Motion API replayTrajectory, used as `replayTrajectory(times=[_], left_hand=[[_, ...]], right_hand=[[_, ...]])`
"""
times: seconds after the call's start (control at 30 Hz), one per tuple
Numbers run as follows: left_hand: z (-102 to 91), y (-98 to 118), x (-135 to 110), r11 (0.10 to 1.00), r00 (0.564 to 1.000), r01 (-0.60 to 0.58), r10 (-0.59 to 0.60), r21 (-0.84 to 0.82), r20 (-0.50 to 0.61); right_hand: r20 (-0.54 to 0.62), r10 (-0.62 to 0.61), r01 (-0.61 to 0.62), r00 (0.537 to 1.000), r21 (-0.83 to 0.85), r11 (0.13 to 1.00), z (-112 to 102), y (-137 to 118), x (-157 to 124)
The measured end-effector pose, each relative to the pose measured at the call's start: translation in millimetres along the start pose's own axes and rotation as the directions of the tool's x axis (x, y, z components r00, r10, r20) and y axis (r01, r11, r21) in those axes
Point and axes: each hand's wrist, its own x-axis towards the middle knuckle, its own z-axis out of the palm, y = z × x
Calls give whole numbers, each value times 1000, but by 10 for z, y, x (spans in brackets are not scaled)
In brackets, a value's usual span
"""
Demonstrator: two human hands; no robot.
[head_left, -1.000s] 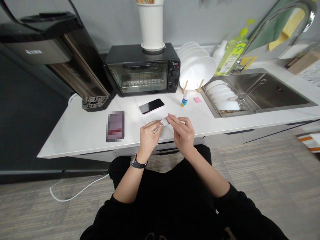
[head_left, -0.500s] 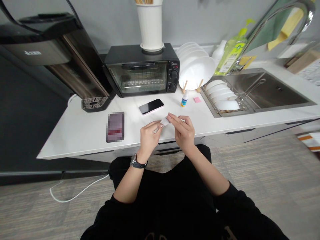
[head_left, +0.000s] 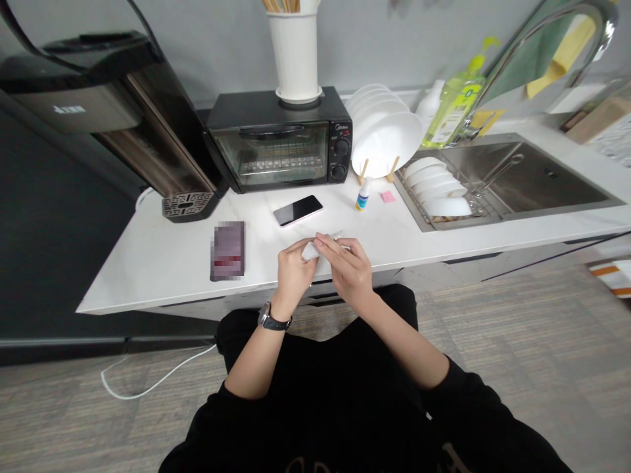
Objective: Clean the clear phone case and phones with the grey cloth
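Over the counter's front edge, my left hand (head_left: 294,269) and my right hand (head_left: 351,268) meet. A small white cloth or tissue (head_left: 309,251) lies between them, against my left thumb and fingers and under my right fingertips. A thin, shiny, clear-looking piece (head_left: 338,234) sticks out beyond my right fingers; its kind is hard to make out, and most of it is hidden. Both hands are closed. Just behind them a phone (head_left: 298,211) lies flat on the counter. A small spray bottle (head_left: 363,196) stands upright to its right, beside a pink slip (head_left: 388,197).
A blurred-out flat item (head_left: 228,251) lies left on the white counter (head_left: 162,269). Behind stand a drink machine (head_left: 162,125), a toaster oven (head_left: 279,151) with a white utensil pot (head_left: 294,56) on top, and racked plates (head_left: 387,141). Bowls (head_left: 438,187) sit by the sink (head_left: 547,177).
My right hand has moved left and slightly down, now overlapping my left fingers. The white cloth has shifted left with it, and the shiny piece now shows past my right fingers.
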Motion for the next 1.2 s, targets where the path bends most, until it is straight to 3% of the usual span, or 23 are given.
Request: replayTrajectory(times=[0.37, 0.73, 1.07, 1.2], left_hand=[[5, 0, 13, 1000, 1000, -26, 26, -15, 18], [9, 14, -4, 999, 998, -52, 52, -7, 27], [-20, 20, -3, 999, 999, -15, 17, -44, 38], [-4, 19, -1, 1000, 999, -10, 10, -20, 38]], right_hand=[[-1, 34, -34, 999, -98, 995, -119, 336, 6], [1, 20, -20, 1000, -17, 1000, -34, -32, -16], [6, 52, -51, 999, -83, 995, -112, 282, -41], [-28, 69, -71, 997, -57, 996, -83, 214, -46]])
